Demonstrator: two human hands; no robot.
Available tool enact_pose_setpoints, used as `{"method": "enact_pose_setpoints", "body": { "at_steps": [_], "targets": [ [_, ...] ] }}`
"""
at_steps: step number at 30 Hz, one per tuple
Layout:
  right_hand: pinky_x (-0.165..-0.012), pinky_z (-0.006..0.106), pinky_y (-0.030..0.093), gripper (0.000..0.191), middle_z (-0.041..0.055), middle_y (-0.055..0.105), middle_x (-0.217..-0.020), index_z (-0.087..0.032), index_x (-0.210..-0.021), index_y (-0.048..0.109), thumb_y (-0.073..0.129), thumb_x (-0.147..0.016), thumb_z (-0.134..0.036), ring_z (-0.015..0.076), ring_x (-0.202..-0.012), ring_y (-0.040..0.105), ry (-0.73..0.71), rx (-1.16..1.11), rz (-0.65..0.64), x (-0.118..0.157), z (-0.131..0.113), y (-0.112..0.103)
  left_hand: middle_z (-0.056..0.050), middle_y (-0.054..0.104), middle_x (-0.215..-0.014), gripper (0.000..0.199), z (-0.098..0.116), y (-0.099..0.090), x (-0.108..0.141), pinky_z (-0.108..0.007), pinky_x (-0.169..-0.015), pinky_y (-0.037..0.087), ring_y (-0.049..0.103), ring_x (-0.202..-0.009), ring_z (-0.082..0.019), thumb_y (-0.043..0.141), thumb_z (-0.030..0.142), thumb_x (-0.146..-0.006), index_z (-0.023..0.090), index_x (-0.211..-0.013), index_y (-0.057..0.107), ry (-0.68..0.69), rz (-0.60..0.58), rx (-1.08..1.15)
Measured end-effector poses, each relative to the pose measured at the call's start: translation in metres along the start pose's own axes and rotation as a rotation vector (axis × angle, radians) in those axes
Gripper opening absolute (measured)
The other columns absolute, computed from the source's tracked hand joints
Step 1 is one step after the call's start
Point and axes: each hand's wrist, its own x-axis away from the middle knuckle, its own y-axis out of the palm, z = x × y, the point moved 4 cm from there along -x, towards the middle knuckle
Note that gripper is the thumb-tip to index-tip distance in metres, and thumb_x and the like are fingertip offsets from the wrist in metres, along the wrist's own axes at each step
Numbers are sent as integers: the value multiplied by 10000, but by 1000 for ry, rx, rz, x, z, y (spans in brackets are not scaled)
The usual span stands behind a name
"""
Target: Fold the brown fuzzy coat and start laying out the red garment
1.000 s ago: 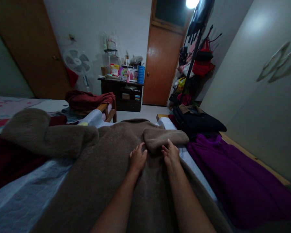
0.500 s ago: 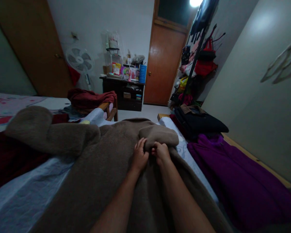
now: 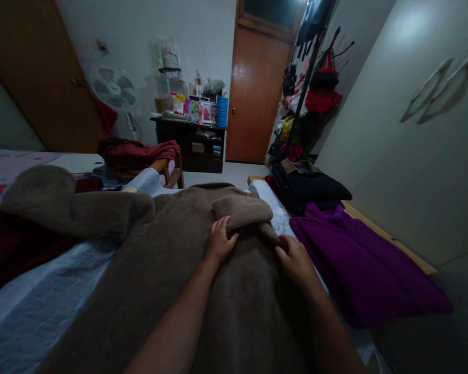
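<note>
A brown fleecy coat lies spread over the bed, one sleeve stretched out to the left. Its other sleeve is folded in over the body of the coat. My left hand rests at the near left edge of that folded sleeve, fingers on top and thumb apart. On the coat's right edge is my right hand, its thumb and fingers closed round the brown cloth. The undersides of both hands are hidden.
Purple folded clothing and a dark folded pile lie on the right, beside a pale wardrobe. Dark red cloth is at the left. A wooden chair holding reddish cloth stands beyond the bed.
My right hand has moved right, from the folded sleeve to the coat's edge. My left hand stays by the sleeve. The view has shifted slightly.
</note>
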Motion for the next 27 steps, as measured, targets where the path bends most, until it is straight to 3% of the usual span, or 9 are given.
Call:
{"method": "enact_pose_setpoints", "body": {
  "at_steps": [4,8,10,12,15,19,24,27],
  "targets": [
    [-962,369,397,452,194,597,-1221,-104,-1248,556,528,-840,-298,314,-1161,536,100,343,-67,28,20,-20,-108,569,-1304,508,0,0,-1,-392,-1078,395,486,-1240,-263,609,261,-794,174,-1282,497,-77,-33,-106],
    [-837,300,437,347,155,654,-1148,-152,-1172,576,509,-851,-265,256,-1049,614,135,297,-305,48,22,-30,-139,620,-1205,478,9,-5,-13,-409,-977,461,570,-1130,-302,619,259,-751,156,-1211,540,-202,-142,-294],
    [-825,276,436,383,137,662,-1156,-165,-1199,552,529,-824,-238,234,-1050,621,105,221,-400,57,17,-35,-160,620,-1205,524,14,-10,-23,-457,-953,462,580,-1122,-345,660,273,-707,163,-1206,546,-286,-163,-330],
    [-862,275,433,493,144,642,-1214,-154,-1274,501,555,-789,-223,232,-1102,604,51,153,-479,64,10,-38,-179,622,-1212,488,15,-13,-32,-495,-968,438,574,-1147,-376,681,242,-678,172,-1152,586,-402,-164,-246],
    [-944,295,408,620,165,590,-1303,-129,-1355,439,571,-754,-198,242,-1183,562,-41,111,-568,73,-3,-36,-189,673,-1122,261,10,-17,-47,-506,-976,420,576,-1158,-394,650,179,-693,164,-953,667,-517,-154,-81],
    [-933,305,409,625,158,617,-1263,-134,-1355,448,530,-735,-129,245,-1169,574,-120,150,-621,82,-20,-25,-133,722,-966,124,1,-24,-68,-406,-909,479,625,-1089,-336,598,180,-765,163,-851,686,-528,-95,118],
    [-847,313,434,601,162,656,-1186,-135,-1321,488,501,-721,-94,263,-1085,620,-129,190,-630,87,-32,-10,-50,683,-707,213,-5,-38,-83,-307,-669,536,656,-720,-204,507,226,-873,102,-947,664,-536,30,500],
    [-851,306,434,625,165,644,-1217,-137,-1339,484,513,-717,-81,257,-1102,615,-180,184,-632,88,-40,-3,-31,671,-692,184,-3,-54,-90,-275,-651,538,625,-662,-157,530,196,-858,90,-945,653,-472,134,747]
  ]
}}
